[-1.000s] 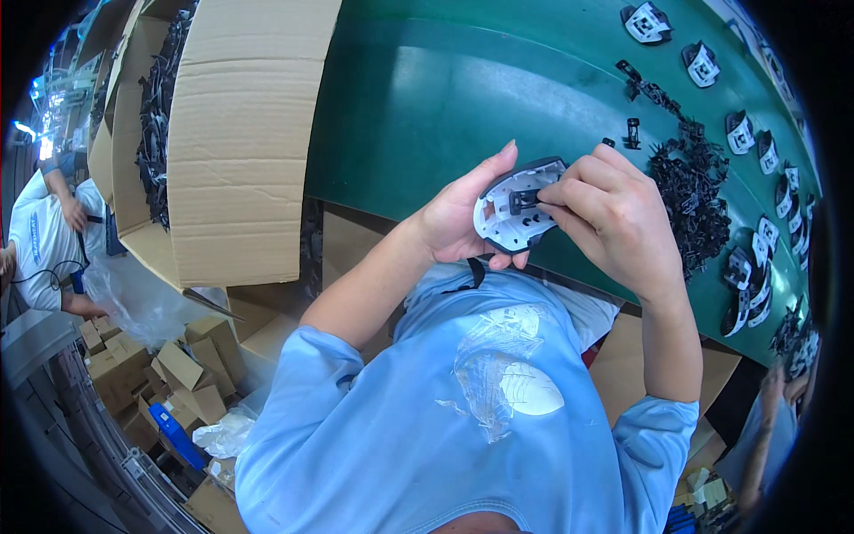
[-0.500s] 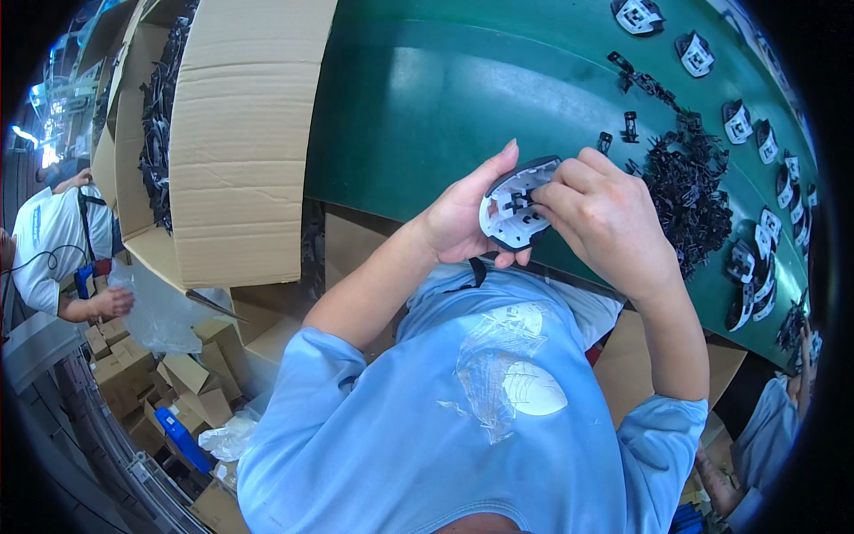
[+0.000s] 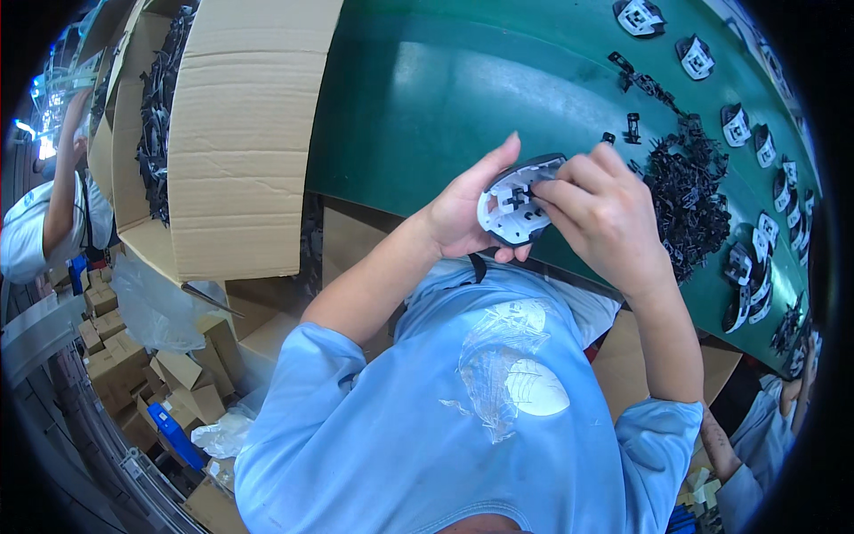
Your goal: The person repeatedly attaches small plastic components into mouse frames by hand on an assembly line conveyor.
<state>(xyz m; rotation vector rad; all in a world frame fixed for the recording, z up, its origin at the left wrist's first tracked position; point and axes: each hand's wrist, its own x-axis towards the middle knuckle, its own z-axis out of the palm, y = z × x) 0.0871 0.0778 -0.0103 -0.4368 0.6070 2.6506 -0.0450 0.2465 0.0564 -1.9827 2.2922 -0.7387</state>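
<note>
L hand [image 3: 463, 214] holds blk/wht shell [image 3: 511, 228]. R hand [image 3: 603, 214], fingers bunched, is at blk clip [image 3: 517, 198] inside; can't tell if it's held. Blk pile [image 3: 689, 196] right on grn table [image 3: 463, 98].

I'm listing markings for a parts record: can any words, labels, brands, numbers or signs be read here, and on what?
No text is readable here.
Light-blue shirt: cracked white print, no legible letters.
White-and-black shell in the left hand: no readable marking.
Cardboard flap: no lettering visible.
Smaller boxes: too small to tell.
</note>
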